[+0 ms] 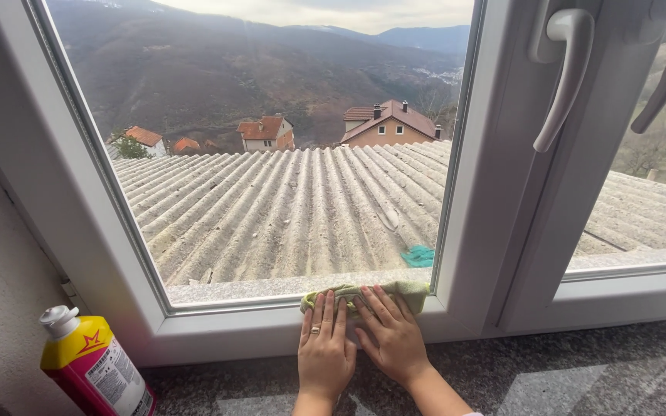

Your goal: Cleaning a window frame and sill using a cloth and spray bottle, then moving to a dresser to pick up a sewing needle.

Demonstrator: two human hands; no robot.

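Nearest in, the dark speckled stone sill point(564, 370) is running left to right across the bottom, and there is plenty of bare room lying open on it to the right of the arms. Over at the left edge a cleaner bottle point(94, 366), yellow on top and red below with a white cap, is standing tilted against the rough wall, well apart from the hands. Both hands are reaching forward side by side, touching each other. The left hand point(325, 350) is lying flat with fingers stretched out and a ring showing, and its fingertips are pressing on the cloth. The right hand point(391, 335) is doing the same just beside it, open and flat, fingers spread on the cloth, gripping nothing. The yellow-green cloth point(410, 293) is sitting bunched on the lower rail of the white window frame point(233, 327), right where the rail is meeting the glass, and its long axis is running left to right along that rail. Its right end is nearly reaching the upright centre post, so room is tight there, while the rail is stretching free to the left. Above on the post, a white handle point(564, 77) is pointing down. Through the glass, a grey corrugated roof point(287, 208) is sloping away, a teal scrap point(419, 256) is lying on it, then red-roofed houses point(387, 123) and hills.
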